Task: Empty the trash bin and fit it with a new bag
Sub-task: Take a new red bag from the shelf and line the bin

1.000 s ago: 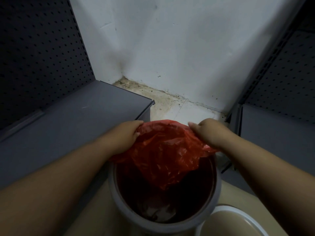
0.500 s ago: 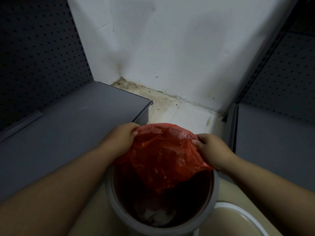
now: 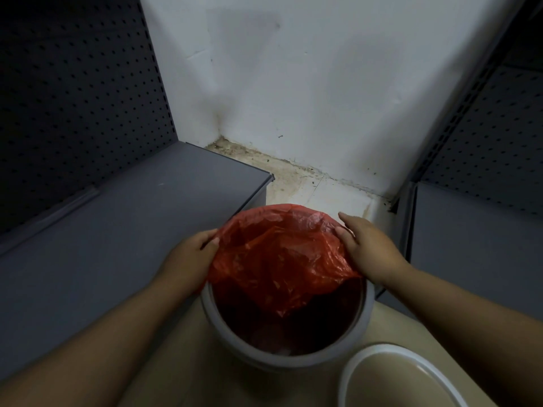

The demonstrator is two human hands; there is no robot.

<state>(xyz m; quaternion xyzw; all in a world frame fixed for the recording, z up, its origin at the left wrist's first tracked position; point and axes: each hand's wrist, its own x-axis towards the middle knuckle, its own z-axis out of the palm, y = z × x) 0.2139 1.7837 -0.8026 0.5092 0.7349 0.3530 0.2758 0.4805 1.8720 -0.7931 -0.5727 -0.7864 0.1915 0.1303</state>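
Head view: left hand (image 3: 188, 257) and right hand (image 3: 367, 251) pinch thin, slippery red bag (image 3: 279, 259); grip hem, stretch over bin (image 3: 293, 358) rim.

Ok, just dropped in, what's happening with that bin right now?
A person is fitting a red bag into a white round bin on the floor between grey shelves. The left hand pinches the bag's edge at the bin's left rim; the right hand presses it down at the right. The bag is hooked over the far rim only; the near rim is still bare. A loose white ring lies beside the bin.
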